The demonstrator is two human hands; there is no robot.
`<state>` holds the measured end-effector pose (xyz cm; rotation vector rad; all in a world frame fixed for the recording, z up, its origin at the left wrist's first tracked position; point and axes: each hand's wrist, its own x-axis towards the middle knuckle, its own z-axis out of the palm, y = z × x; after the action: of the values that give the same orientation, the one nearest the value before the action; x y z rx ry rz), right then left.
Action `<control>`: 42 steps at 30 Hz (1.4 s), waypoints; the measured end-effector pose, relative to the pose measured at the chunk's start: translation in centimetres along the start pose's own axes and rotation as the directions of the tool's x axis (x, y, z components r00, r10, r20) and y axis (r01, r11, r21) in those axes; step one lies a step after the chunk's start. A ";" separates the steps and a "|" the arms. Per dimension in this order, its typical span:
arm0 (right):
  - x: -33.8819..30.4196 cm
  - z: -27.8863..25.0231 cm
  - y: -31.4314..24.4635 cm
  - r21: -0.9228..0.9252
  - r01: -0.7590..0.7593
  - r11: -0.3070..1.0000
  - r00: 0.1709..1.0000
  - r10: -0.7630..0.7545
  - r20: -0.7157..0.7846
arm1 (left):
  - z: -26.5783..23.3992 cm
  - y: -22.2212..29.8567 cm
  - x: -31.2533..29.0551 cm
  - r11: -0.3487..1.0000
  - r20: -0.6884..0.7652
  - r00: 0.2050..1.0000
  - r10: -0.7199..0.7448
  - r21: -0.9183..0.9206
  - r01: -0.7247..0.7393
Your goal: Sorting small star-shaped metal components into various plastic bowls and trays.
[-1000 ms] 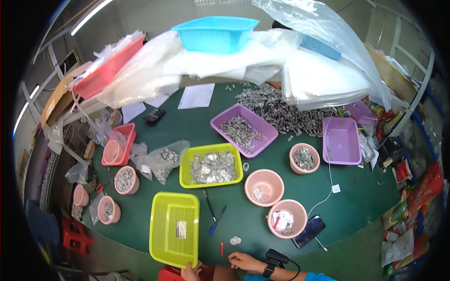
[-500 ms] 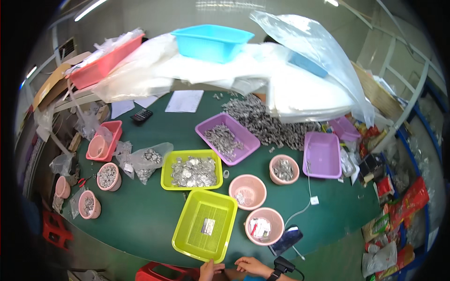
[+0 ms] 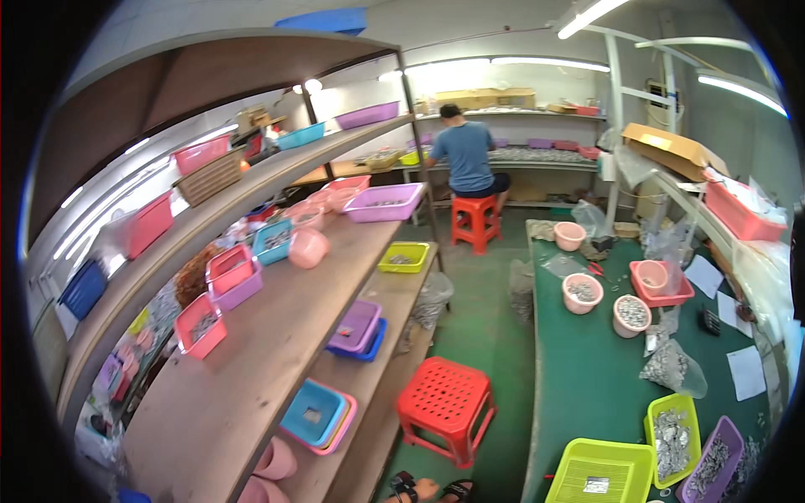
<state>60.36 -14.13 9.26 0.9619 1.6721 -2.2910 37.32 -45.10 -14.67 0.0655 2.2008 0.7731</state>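
Red stool, plastic, perforated square seat, upright on the green floor between five and six o'clock, in the aisle between rack and desk; nearest article to the hand. Surroundings, in descending size: one shelving rack, brown boards, seven to eleven o'clock, bearing coloured trays. One desk, green top, three to five o'clock. One seated person, blue shirt, back turned, one o'clock. One lime tray, between four and five o'clock, close to the desk's aisle edge. One second lime tray, filled with silvery pieces, four o'clock. One clear bag of small parts, just above it. One left hand, so judged from the forearm's side, six o'clock, black strap at the wrist, apart from the stool; blurred, nothing discernible in it, and whether its fingers are spread or pressed together cannot be told. No right hand made out. Risks, as judged: a foot catching a stool leg could trip the walker or topple the stool; a passing sleeve could drag the lime tray off its edge. Smallest, one white card in that tray: dark marks, too small to read; no brand or label legible elsewhere.
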 end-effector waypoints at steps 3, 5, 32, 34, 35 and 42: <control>0.9 2.9 -2.2 -0.056 0.000 0.998 1.000 -0.001 -0.023 | 0.7 -7.9 -1.9 0.971 0.116 0.977 -0.181 0.176 0.159; 2.4 4.5 -2.7 -0.165 0.022 0.986 0.999 -0.017 0.029 | 0.6 -10.5 -2.5 0.974 0.109 0.974 -0.198 0.138 0.182; 17.7 28.4 -4.9 -0.515 0.201 0.833 0.861 0.101 0.499 | -10.3 -12.8 -8.7 0.857 -0.115 0.968 -0.225 -0.497 0.140; 19.6 28.8 -5.0 -0.437 0.261 0.861 0.843 0.016 0.537 | -11.0 -11.8 -7.5 0.857 -0.126 0.965 -0.230 -0.496 0.140; 20.9 28.7 -5.2 -0.439 0.264 0.859 0.842 0.016 0.539 | -11.2 -11.1 -6.8 0.855 -0.129 0.964 -0.232 -0.500 0.139; 32.6 24.0 -5.9 -0.525 0.189 0.830 0.897 0.071 0.436 | -13.0 -6.4 -1.4 0.860 -0.188 0.946 -0.265 -0.490 0.143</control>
<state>22.28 -25.51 -0.43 0.2375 1.9832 -1.6837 30.49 -57.31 -10.73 -0.5325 2.1370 1.2246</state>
